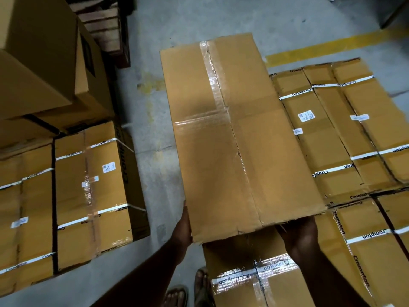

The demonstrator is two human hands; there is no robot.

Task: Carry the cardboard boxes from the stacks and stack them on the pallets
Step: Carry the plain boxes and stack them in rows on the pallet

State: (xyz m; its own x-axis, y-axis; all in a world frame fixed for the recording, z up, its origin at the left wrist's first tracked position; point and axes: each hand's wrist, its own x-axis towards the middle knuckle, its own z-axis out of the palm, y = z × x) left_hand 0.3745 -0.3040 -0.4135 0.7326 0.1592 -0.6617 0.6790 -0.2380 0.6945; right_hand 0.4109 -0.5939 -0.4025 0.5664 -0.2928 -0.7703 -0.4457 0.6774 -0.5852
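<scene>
A long brown cardboard box [239, 134] sealed with clear tape is held level in front of me, its far end pointing away. My left hand [182, 227] presses flat against its near left corner. My right hand [297, 233] supports the near right edge from below, fingers hidden under the box. Beneath and to the right lies a layer of strapped boxes [332, 134] with white printed bands. Another box of that layer [250, 275] lies directly under my hands.
A stack of strapped boxes [88, 191] stands at the left, with taller plain cartons [39, 63] behind it. A wooden pallet [108, 25] lies at the top left. Grey concrete floor [152, 129] runs between the stacks, with a yellow line [332, 45]. My sandalled feet [190, 291] stand below.
</scene>
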